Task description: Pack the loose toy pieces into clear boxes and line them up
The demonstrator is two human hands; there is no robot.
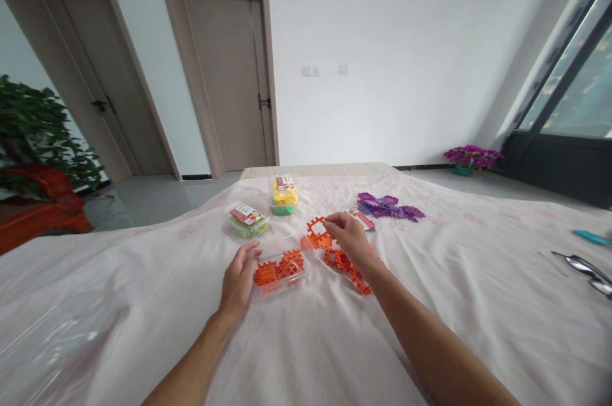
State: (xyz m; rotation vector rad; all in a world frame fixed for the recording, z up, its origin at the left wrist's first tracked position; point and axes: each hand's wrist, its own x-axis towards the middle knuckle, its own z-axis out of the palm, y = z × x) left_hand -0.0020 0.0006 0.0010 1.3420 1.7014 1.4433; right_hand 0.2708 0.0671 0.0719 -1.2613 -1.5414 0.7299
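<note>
My left hand (239, 278) has its fingers closed round the left side of a clear plastic box (280, 290). Inside that box lie orange toothed puzzle pieces (280, 268). With thumb and fingertips my right hand (351, 239) pinches an orange toothed puzzle piece (316, 227), just right of the box and above the cloth. Beneath my right hand and wrist more orange pieces (359, 282) are spread out, partly hidden by it. A printed card (364, 220) shows behind the right hand, its left part covered.
Behind the box stand a lidded box of light-green pieces (246, 218) and stacked boxes of yellow and green pieces (284, 195). Purple pieces (389, 206) lie at the back right. Eyeglasses (586, 272) and a blue object (591, 238) are far right; clear plastic wrapping (57, 342) is front left.
</note>
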